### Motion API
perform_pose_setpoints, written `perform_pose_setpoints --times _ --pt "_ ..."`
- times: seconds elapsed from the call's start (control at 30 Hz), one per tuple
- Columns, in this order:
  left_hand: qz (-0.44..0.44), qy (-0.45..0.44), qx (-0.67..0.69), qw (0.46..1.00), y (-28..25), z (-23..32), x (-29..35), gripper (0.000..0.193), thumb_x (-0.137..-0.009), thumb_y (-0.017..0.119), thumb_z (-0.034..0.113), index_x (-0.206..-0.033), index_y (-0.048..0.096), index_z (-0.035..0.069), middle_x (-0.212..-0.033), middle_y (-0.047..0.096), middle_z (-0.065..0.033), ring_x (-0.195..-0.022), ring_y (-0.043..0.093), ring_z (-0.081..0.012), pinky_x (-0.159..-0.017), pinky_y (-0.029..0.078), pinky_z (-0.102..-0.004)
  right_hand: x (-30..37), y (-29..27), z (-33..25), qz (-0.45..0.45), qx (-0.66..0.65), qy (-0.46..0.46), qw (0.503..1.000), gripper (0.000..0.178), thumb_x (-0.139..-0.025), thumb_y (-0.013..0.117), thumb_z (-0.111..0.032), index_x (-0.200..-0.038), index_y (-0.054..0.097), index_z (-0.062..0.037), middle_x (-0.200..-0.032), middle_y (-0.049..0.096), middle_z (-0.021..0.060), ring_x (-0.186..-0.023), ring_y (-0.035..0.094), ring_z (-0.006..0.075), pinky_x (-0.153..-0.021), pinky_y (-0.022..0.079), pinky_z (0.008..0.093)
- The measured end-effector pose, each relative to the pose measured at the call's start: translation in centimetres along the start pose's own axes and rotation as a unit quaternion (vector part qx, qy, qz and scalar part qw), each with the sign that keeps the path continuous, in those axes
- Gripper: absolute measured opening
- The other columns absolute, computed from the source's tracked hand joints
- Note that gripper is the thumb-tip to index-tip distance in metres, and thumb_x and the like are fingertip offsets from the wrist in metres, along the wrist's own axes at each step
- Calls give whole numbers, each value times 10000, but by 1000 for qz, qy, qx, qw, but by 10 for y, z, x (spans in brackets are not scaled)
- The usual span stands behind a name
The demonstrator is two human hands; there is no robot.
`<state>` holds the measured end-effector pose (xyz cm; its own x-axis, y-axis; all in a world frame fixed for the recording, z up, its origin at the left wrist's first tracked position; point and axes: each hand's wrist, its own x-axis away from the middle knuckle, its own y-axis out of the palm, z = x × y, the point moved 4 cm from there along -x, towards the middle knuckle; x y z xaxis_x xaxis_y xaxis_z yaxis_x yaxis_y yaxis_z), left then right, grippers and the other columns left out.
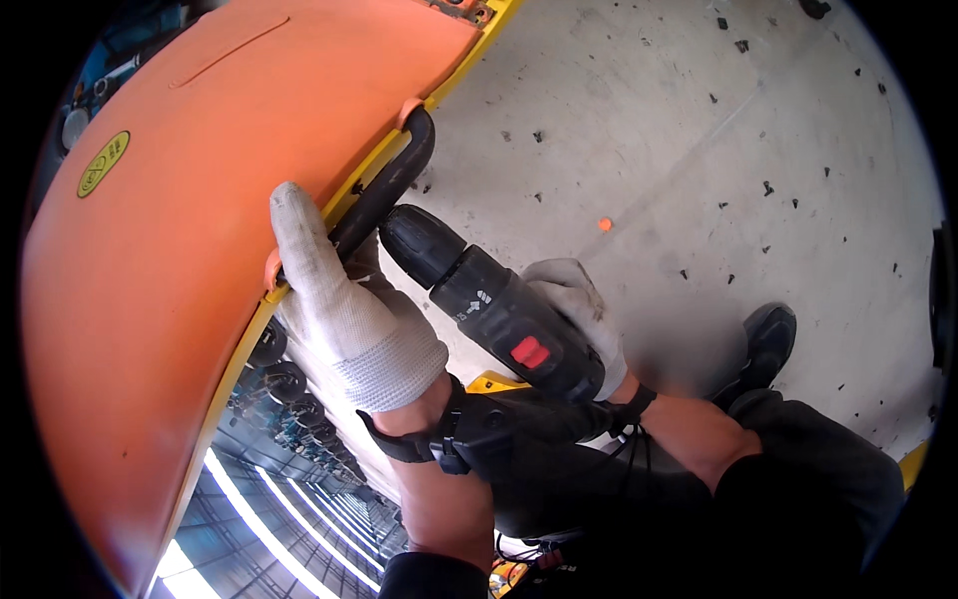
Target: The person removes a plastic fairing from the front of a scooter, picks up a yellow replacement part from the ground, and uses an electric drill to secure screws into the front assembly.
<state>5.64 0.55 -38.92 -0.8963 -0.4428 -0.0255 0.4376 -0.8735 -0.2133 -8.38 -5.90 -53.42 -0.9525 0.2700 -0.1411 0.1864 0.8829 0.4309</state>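
Note:
A large orange panel (190, 240) with a yellow edge (238, 374) fills the left side, tilted up. On that edge sits a black bent handle (401, 165) with orange collars at its ends. My left hand (349, 309), in a white knit glove, grips around the handle and edge, its thumb along the orange face; its other fingers are mostly hidden behind. My right hand (579, 299), also gloved, is wrapped around a black cordless drill (499, 304) with a red switch. The drill's chuck points toward the handle, close beside it. Any bit in it is hidden.
Small dark scraps and an orange piece (605, 225) lie scattered on the grey floor (679, 130). My dark shoe (770, 344) stands at the right. Dark round parts (284, 381) and ceiling lights (289, 504) show below the panel. A yellow label (104, 165) is on the panel.

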Motion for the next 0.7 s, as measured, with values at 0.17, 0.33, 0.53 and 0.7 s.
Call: perform_pose_setpoints --times 0.17,0.33,0.53,0.7 --pt "-6 3 -43 999 2 1 1 424 -951 714 343 -1131 620 -30 -1125 668 -152 -996 677 -194 -898 547 -314 3 -9 14 -16 -25 69 997 430 -826 753 -109 -1218 593 -35 -1194 591 133 -1073 589 261 -913 507 346" --pt "-22 31 -17 999 2 0 1 332 -985 673 270 -1123 621 -28 -1141 674 -146 -1003 695 -205 -878 597 -322 -5 -8 8 -39 17 6 999 414 -866 746 -129 -1239 591 -37 -1205 594 137 -1087 598 243 -915 527 353" --pt "-56 41 -10 998 1 -1 -3 453 -910 759 327 -1179 591 3 -1166 646 -165 -1008 709 -247 -871 629 -309 5 12 12 -40 -172 185 967 444 -918 726 -185 -1297 561 -26 -1268 588 120 -1122 616 218 -967 535 386" --pt "-20 6 12 1000 -3 -4 -1 175 -959 718 214 -1027 624 83 -1116 690 -65 -1021 671 -151 -931 534 -329 10 15 27 -44 -286 254 923 415 -980 631 -166 -1358 516 -40 -1248 621 109 -1082 645 211 -958 545 357"
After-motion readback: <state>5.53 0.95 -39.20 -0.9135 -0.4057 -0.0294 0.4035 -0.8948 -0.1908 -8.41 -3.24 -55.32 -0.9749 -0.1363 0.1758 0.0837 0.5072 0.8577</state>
